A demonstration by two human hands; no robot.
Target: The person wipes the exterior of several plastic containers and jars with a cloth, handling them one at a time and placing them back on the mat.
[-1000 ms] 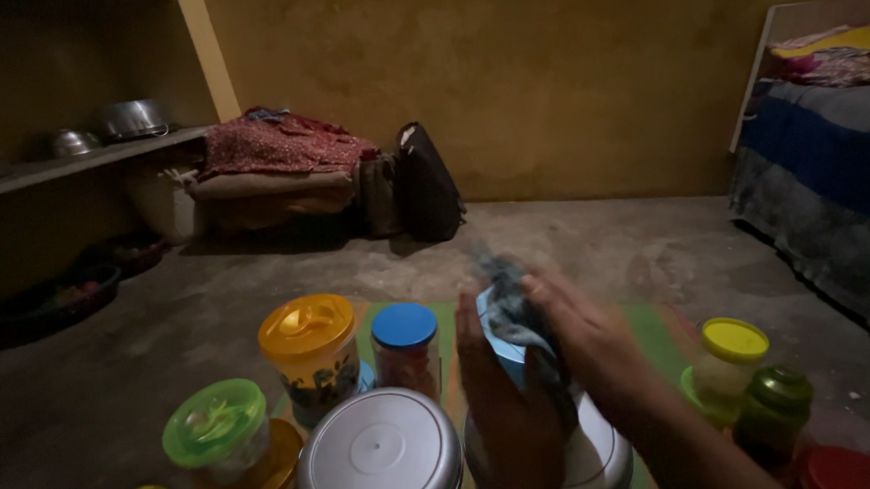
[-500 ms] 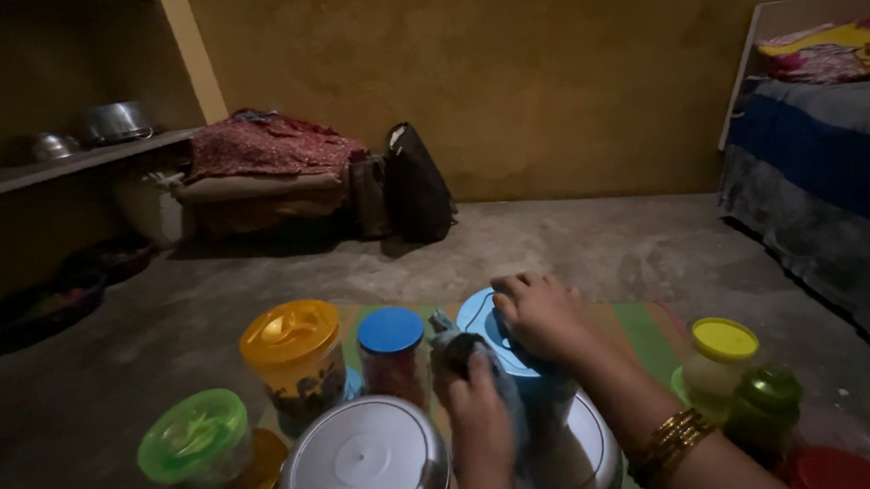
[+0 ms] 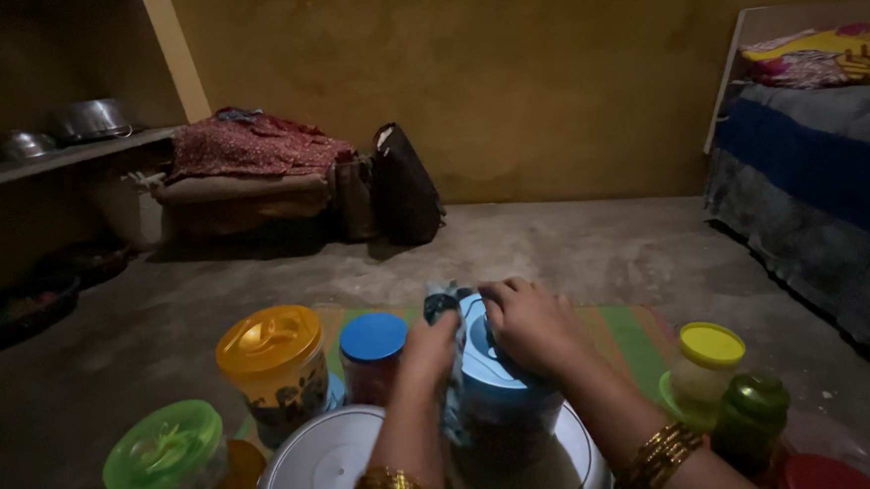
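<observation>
A blue-lidded plastic jar (image 3: 497,390) stands on top of a round steel container (image 3: 566,471) in front of me. My right hand (image 3: 530,324) grips the jar's blue lid from above. My left hand (image 3: 430,344) presses a dark grey cloth (image 3: 442,304) against the jar's left side. Gold bangles show on both wrists.
Around it stand an orange-lidded jar (image 3: 273,362), a small blue-lidded jar (image 3: 373,355), a green-lidded tub (image 3: 163,457), a steel lid (image 3: 313,469), yellow-lidded (image 3: 709,359) and green (image 3: 752,416) jars, all on a striped mat (image 3: 638,328). A bed (image 3: 819,185) is right, shelf with pots (image 3: 63,155) left, bags (image 3: 402,187) behind.
My right hand came down from the raised cloth onto the jar's lid. My left hand took the cloth and moved it up along the jar's left side. The view shifted slightly right.
</observation>
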